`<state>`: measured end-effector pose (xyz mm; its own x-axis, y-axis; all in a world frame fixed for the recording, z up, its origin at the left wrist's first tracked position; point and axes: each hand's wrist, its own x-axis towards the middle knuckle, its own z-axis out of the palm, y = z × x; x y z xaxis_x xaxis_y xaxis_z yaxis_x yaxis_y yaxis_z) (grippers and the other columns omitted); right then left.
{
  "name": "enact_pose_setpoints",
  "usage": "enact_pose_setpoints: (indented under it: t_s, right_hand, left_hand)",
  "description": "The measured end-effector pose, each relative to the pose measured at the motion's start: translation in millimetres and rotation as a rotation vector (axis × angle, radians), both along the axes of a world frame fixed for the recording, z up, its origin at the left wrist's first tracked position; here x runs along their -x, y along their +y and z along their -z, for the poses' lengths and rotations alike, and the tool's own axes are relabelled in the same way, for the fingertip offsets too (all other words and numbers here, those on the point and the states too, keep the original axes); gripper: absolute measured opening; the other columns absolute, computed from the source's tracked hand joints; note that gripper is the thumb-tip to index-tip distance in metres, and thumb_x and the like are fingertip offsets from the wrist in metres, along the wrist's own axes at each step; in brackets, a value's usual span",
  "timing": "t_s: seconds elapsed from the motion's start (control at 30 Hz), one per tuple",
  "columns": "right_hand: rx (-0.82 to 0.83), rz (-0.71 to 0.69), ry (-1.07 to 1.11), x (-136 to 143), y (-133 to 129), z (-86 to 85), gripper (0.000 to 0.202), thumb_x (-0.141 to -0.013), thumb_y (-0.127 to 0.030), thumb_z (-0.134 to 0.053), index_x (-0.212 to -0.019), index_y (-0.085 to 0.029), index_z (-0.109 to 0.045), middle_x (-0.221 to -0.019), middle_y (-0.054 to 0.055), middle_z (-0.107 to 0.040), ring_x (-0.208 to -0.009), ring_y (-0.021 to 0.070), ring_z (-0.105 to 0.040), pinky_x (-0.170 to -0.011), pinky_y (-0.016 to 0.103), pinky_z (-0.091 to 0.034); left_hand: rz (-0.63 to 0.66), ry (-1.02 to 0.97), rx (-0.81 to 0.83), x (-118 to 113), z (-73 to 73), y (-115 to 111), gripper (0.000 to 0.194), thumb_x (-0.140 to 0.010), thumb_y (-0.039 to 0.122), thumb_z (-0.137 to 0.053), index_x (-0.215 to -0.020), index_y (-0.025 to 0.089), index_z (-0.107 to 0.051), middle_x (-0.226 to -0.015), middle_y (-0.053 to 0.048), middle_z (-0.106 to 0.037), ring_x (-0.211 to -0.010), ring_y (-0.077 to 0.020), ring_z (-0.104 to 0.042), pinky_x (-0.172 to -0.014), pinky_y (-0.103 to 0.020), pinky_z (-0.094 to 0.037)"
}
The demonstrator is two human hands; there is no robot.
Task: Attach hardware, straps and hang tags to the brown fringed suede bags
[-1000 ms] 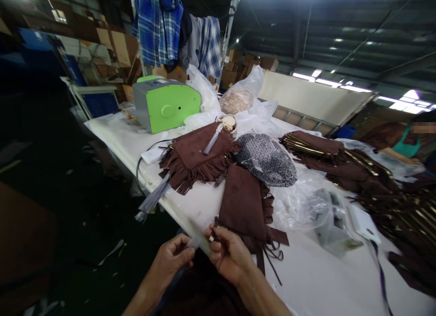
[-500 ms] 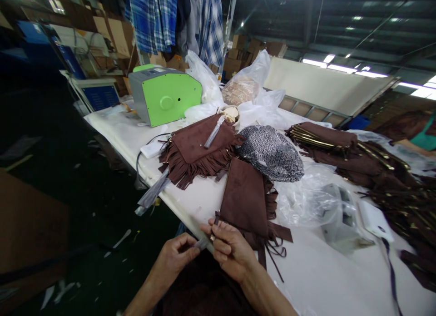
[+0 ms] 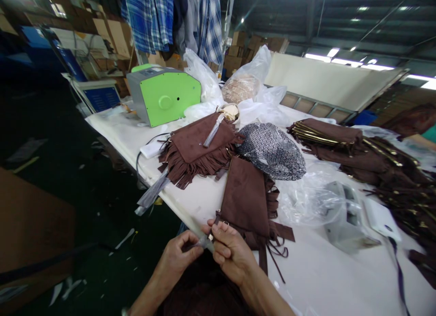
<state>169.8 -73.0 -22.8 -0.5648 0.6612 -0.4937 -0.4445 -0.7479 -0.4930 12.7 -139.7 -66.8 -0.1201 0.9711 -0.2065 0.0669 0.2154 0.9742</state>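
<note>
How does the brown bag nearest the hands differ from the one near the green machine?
The near bag lies close to the right hand; the far bag lies closer to the green machine.
The near bag shows fringe mainly at its side, the far bag along its lower edge.
A pale strip lies on the far bag; none shows on the near bag.
Both are brown.

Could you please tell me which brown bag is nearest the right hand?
The brown bag in front of the speckled bundle: its lower end is by the right hand. Another bag, bearing a clear strip, lies farther away, stacked bags off right.
</note>
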Motion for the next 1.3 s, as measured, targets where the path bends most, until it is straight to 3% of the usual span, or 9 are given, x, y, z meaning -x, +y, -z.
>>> enact_pose_setpoints:
  t_s: [0.4,0.63,0.97,1.1,1.3]
  right_hand:
    - [-0.025,0.039,-0.088,6,-4,2.0,0.048,-0.055,-0.030,-0.093,-0.091,-0.010,-0.068,-0.080,0.006,-0.072,-0.032,-0.0039,-0.025,-0.030,0.013,-0.028]
    - [-0.015,0.057,-0.112,8,-6,3.2,0.056,-0.051,-0.033,-0.094,-0.094,-0.009,-0.068,-0.080,0.004,-0.072,-0.032,-0.0036,-0.026,-0.030,0.014,-0.031]
    - [-0.010,0.062,-0.142,8,-5,2.9,0.059,-0.048,-0.033,-0.094,-0.094,-0.009,-0.067,-0.079,0.005,-0.073,-0.030,-0.0025,-0.030,-0.028,0.014,-0.034]
    - [-0.037,0.056,-0.127,8,-6,5.0,0.060,-0.049,-0.034,-0.094,-0.095,-0.012,-0.065,-0.077,0.003,-0.073,-0.029,-0.0020,-0.029,-0.028,0.015,-0.035]
    - [-0.082,0.063,-0.107,7,-9,5.4,0.052,-0.054,-0.036,-0.092,-0.088,-0.014,-0.061,-0.082,0.003,-0.073,-0.030,-0.0023,-0.028,-0.030,0.015,-0.037]
  left_hand:
    - [-0.002,-0.163,-0.004,-3,-4.1,-1,0.048,-0.066,0.059,-0.075,-0.071,0.013,-0.061,-0.064,0.001,-0.056,-0.062,-0.0122,-0.046,-0.057,-0.021,-0.036]
    - [0.003,-0.210,0.011,-5,-2.9,0,0.039,-0.071,0.050,-0.076,-0.077,0.014,-0.064,-0.070,-0.001,-0.066,-0.065,-0.0142,-0.057,-0.062,-0.022,-0.043]
    - [-0.023,-0.167,0.130,-15,-26.3,2,0.052,-0.074,0.063,-0.067,-0.087,0.012,-0.068,-0.072,-0.005,-0.072,-0.063,-0.0188,-0.067,-0.058,-0.024,-0.050]
    - [-0.072,-0.086,0.111,-19,-30.6,3,0.048,-0.077,0.062,-0.063,-0.078,0.014,-0.066,-0.067,-0.003,-0.069,-0.059,-0.0182,-0.066,-0.055,-0.024,-0.050]
    - [-0.082,0.306,-0.150,-21,-27.1,-5,0.019,-0.086,0.039,-0.061,-0.086,0.025,-0.073,-0.080,0.000,-0.075,-0.072,-0.0177,-0.069,-0.070,-0.020,-0.049]
